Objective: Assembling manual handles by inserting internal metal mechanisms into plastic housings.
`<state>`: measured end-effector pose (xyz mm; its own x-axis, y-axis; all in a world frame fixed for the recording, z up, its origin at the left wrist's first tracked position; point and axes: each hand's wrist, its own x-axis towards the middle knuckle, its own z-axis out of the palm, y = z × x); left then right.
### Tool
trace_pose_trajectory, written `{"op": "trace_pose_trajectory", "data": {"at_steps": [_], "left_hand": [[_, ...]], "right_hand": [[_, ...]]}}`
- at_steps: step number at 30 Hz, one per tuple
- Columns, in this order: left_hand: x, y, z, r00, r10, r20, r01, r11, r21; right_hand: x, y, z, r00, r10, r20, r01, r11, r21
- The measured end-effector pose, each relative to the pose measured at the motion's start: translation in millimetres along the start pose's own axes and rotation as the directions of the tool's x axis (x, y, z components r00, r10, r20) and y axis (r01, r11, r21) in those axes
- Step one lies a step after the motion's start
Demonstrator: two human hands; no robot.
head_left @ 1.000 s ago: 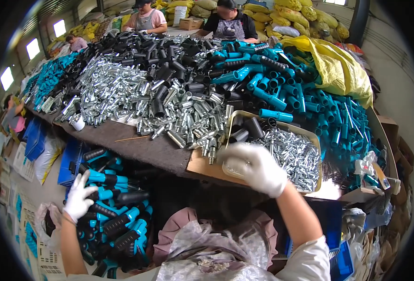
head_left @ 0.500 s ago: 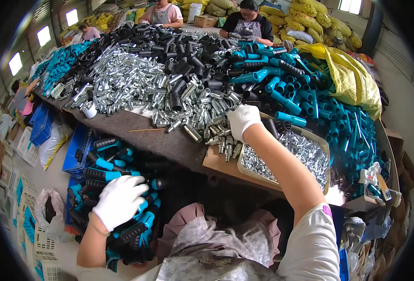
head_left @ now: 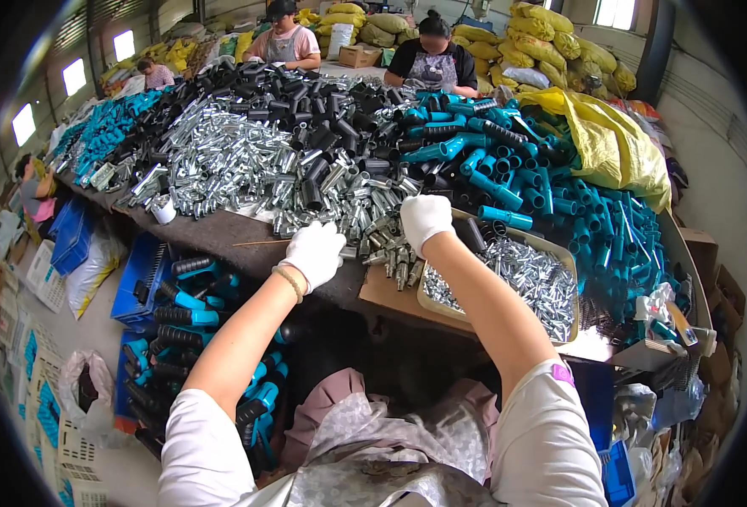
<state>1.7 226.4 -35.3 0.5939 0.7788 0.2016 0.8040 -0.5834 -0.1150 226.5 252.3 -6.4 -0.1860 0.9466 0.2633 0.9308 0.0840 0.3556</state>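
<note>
I see my gloved left hand (head_left: 314, 251) at the table edge (head_left: 221, 232), fingers curled, grip unclear. My right hand (head_left: 425, 220) rests on the silver metal fittings (head_left: 365, 224), closure hidden. Beyond lie blue handles (head_left: 508, 182).

Small silver metal fittings (head_left: 365, 232): short shiny cylinders heaped loosely on the counter (head_left: 221, 232), lying at every angle. The near edge of the heap lies under my two white-gloved hands; my left hand (head_left: 314, 252) rests on pieces at its rim, my right hand (head_left: 425, 220) just beside it on the pile. A few loose fittings (head_left: 399, 269) lie scattered between my hands, toward me. The heap spreads away from my hands, up and leftward.
</note>
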Motion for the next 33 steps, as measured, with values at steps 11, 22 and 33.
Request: {"op": "trace_pose_trajectory", "data": {"at_steps": [11, 22, 33], "left_hand": [[-50, 51, 2, 0.943, -0.329, -0.058, 0.145, 0.56, -0.816], [-70, 87, 12, 0.915, -0.315, 0.251, 0.227, -0.111, -0.968], [-142, 151, -6, 0.985, -0.053, 0.167, 0.171, 0.093, -0.981]], "right_hand": [[-27, 33, -34, 0.986, -0.047, -0.162, 0.081, 0.974, 0.211], [-110, 69, -55, 0.896, 0.374, -0.238, 0.004, 0.53, 0.848], [-306, -43, -23, 0.952, -0.008, 0.306, -0.084, -0.968, 0.235]]}}
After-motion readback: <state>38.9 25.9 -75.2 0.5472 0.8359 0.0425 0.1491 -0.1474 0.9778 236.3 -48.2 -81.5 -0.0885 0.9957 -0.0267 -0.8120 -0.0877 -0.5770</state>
